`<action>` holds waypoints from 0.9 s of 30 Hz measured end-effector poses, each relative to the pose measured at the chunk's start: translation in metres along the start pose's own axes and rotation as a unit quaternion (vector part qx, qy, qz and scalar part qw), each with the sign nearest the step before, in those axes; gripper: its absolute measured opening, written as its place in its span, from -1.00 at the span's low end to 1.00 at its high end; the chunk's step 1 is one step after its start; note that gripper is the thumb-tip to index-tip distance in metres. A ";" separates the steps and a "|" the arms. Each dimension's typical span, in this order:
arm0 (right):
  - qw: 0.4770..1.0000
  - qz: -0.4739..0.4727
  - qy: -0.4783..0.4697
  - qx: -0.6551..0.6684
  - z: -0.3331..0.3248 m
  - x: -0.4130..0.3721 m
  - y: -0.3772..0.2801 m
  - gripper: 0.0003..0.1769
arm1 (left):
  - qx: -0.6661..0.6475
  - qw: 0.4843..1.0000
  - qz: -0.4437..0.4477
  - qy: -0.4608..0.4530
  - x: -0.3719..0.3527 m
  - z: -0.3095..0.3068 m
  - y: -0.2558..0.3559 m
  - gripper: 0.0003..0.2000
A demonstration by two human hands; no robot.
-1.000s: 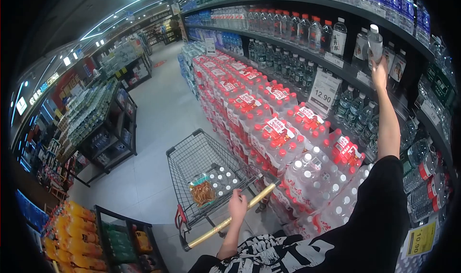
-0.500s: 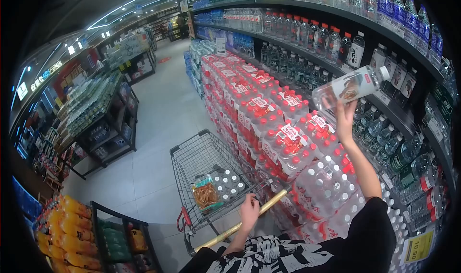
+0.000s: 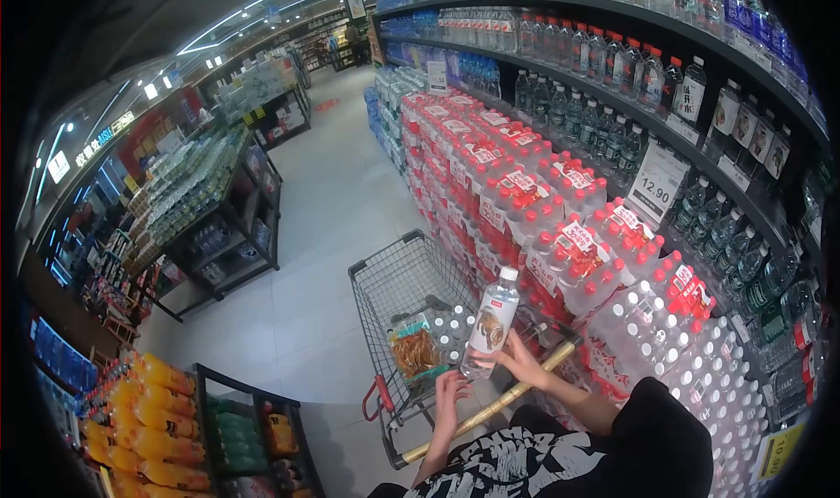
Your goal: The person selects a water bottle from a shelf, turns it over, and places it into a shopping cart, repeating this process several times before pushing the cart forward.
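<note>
My right hand (image 3: 520, 363) is wrapped around the lower part of a clear water bottle (image 3: 493, 321) with a white cap and a picture label. The bottle stands slightly tilted above the rear of a shopping cart (image 3: 391, 279). Close to the bottle's base, my left hand (image 3: 450, 396) is raised with its fingers loosely curved and apart, holding nothing. Inside the cart lie a pack of white-capped bottles (image 3: 452, 330) and a bag of brown food (image 3: 416, 351). The cart's yellow handle (image 3: 490, 413) runs below both hands.
Stacked red-capped bottle packs (image 3: 525, 196) line the cart's right side, with bottle shelves (image 3: 612, 65) behind. A price sign (image 3: 656, 185) stands on the packs. Orange drink bottles (image 3: 157, 419) are at lower left, and a display table (image 3: 229, 209) stands across the aisle (image 3: 328, 183).
My right hand has brought the bottle from beside the shelf down and left, over the cart, turning it more upright. My left hand has risen off the handle area toward the bottle's base.
</note>
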State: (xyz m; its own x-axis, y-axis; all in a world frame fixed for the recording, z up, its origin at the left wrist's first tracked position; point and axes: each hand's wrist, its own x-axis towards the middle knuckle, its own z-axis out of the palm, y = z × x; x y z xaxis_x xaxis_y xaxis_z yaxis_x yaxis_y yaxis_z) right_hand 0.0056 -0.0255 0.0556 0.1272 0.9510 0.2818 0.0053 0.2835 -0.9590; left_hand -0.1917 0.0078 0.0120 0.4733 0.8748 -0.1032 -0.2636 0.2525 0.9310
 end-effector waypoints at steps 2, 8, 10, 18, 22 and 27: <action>0.999 0.025 0.008 0.019 0.017 -0.015 0.025 -0.48 | 0.036 0.999 0.002 -0.018 -0.011 -0.006 0.005 -0.61; 0.995 0.081 0.001 0.050 0.029 -0.020 0.028 -0.51 | 0.106 0.992 0.037 -0.050 -0.010 -0.013 -0.014 -0.42; 0.994 0.092 -0.003 0.060 0.027 -0.026 0.030 -0.54 | 0.130 0.990 0.038 -0.041 -0.012 -0.008 -0.013 -0.37; 0.995 0.054 -0.049 -0.062 0.032 -0.030 0.022 -0.47 | 0.183 0.982 0.048 -0.002 -0.016 -0.011 -0.009 -0.33; 0.983 0.053 -0.096 -0.148 0.030 -0.032 0.016 -0.38 | 0.244 0.968 0.044 -0.024 -0.018 -0.012 0.000 -0.26; 0.967 -0.001 -0.133 -0.217 0.028 -0.037 0.011 -0.28 | 0.267 0.956 0.060 -0.105 -0.021 -0.008 0.009 -0.20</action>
State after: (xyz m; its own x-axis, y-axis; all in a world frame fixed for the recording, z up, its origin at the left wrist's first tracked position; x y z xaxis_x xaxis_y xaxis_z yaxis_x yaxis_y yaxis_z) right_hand -0.0263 -0.0544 0.0357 -0.1326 0.9649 0.2265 0.4284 0.2619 -0.8648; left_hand -0.2115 -0.0051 0.0198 0.6390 0.7684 0.0351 0.1135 -0.1393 0.9837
